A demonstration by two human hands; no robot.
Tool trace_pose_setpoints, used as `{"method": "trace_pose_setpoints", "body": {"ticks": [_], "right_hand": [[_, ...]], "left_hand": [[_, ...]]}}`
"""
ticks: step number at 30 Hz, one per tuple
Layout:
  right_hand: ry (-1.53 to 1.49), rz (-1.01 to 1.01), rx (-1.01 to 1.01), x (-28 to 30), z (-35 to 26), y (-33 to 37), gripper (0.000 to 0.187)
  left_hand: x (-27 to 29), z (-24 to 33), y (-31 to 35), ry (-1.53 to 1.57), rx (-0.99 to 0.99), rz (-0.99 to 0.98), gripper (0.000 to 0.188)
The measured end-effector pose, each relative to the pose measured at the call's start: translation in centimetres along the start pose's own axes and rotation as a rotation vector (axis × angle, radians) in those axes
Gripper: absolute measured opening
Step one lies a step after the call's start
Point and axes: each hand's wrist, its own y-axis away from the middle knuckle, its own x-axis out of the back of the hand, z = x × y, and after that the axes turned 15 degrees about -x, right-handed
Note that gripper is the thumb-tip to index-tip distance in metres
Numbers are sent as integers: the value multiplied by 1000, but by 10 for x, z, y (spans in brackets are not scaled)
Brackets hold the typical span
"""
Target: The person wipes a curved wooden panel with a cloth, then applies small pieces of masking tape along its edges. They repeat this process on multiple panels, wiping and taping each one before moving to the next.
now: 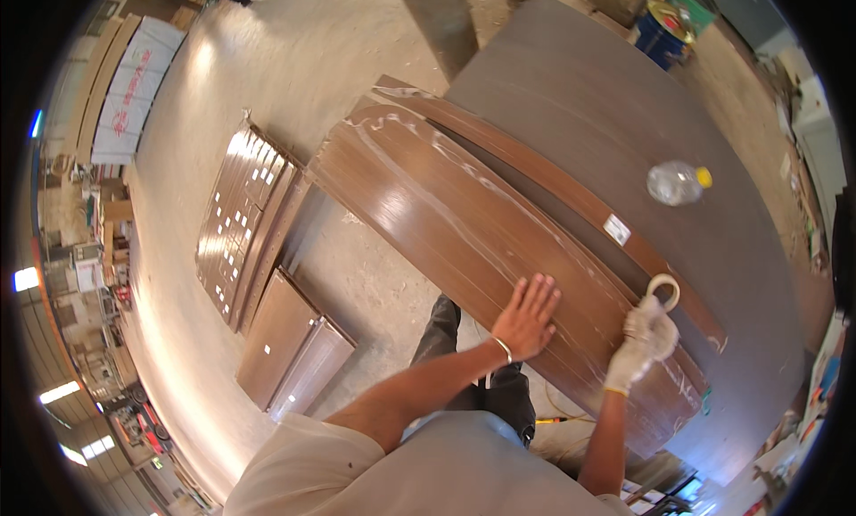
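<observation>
Brown wood-grain panel [392,195] lies on left of dark board [571,88]; clear film [459,232] seems already on, any taping unclear. Bare left hand [528,321] flat on panel, fingers slightly apart; gloved right hand [644,342] clamps tape roll [675,296].

Wide panel [419,217] lay across the near side of the desk [580,88], left end past the desk edge. Narrow board [544,173] sat just behind it, label [616,229] on the board's right half. Bottle [676,184] lay on the desk behind the board, to the right. Left hand [526,320] was flat on the panel, right of its middle; right hand [646,338] farther right, near its far edge, tape roll [675,291] at its fingers. Two panel stacks [245,222] lay on the floor [294,52], left of the panel. Bucket [658,45] was beyond the desk's far edge.
</observation>
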Motion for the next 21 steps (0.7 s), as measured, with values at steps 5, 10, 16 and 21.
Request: {"method": "trace_pose_setpoints", "body": {"ticks": [5, 10, 16, 21], "right_hand": [[212, -343, 524, -123, -182, 28, 38], [190, -268, 644, -240, -359, 70, 47], [152, -183, 862, -389, -529, 123, 53], [247, -512, 1193, -406, -567, 219, 47]], "left_hand": [[32, -35, 26, 306, -155, 63, 76], [67, -179, 100, 202, 286, 173, 81], [83, -235, 126, 233, 180, 246, 79], [79, -232, 126, 311, 146, 110, 74]]}}
